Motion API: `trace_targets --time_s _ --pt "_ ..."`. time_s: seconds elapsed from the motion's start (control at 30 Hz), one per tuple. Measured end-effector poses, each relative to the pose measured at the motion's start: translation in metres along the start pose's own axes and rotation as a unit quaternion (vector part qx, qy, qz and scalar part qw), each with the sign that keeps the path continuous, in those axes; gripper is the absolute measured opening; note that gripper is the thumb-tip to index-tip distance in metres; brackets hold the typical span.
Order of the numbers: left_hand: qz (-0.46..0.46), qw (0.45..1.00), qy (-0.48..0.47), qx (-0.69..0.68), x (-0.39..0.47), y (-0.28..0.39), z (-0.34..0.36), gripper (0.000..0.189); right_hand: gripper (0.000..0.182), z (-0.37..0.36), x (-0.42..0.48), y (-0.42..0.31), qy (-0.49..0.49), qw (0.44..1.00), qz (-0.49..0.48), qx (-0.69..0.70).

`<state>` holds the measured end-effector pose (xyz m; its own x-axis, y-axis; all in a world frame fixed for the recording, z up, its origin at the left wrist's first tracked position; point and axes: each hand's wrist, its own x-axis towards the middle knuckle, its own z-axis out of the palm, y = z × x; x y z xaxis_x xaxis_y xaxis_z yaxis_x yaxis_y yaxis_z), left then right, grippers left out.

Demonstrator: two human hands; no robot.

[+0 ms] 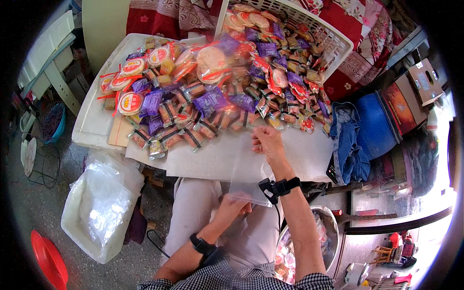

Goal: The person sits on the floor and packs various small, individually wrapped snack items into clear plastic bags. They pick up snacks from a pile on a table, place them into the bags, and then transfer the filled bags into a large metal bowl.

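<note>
A thin clear plastic bag [243, 168] hangs between my hands, over the table's front edge and my lap. My left hand [235, 203] grips it near its lower end. By its upper end is my right hand [269, 143], fingers curled; whether they pinch the film cannot be made out. Just beyond lies a heap of wrapped snacks on the table. It holds purple packets [210, 102], small bars with dark bands [168, 113], round flat cakes in clear wrap [213, 61] and round red-and-white labelled packs [129, 103].
A white perforated plastic crate [335, 47] spills snacks at the back right. At left, a white foam box [78, 221] holds clear bags [105, 192]. A metal basin [331, 246] of packed snacks stands by my right leg. Denim cloth [349, 145] hangs beside a blue barrel [377, 125].
</note>
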<state>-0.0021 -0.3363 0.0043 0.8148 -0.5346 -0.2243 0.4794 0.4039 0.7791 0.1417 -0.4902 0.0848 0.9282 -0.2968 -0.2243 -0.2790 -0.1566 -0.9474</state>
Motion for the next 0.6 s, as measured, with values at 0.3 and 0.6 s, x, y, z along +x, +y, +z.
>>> trace_targets --time_s 0.3,0.6 --pt "-0.007 1.000 -0.010 0.001 0.001 -0.004 -0.004 0.017 0.019 0.012 0.013 -0.032 0.170 0.787 -0.428 -0.410" --pt "-0.048 0.998 0.027 0.014 -0.001 0.001 0.000 0.016 0.007 0.016 0.040 -0.039 0.127 0.637 -0.493 -0.579"
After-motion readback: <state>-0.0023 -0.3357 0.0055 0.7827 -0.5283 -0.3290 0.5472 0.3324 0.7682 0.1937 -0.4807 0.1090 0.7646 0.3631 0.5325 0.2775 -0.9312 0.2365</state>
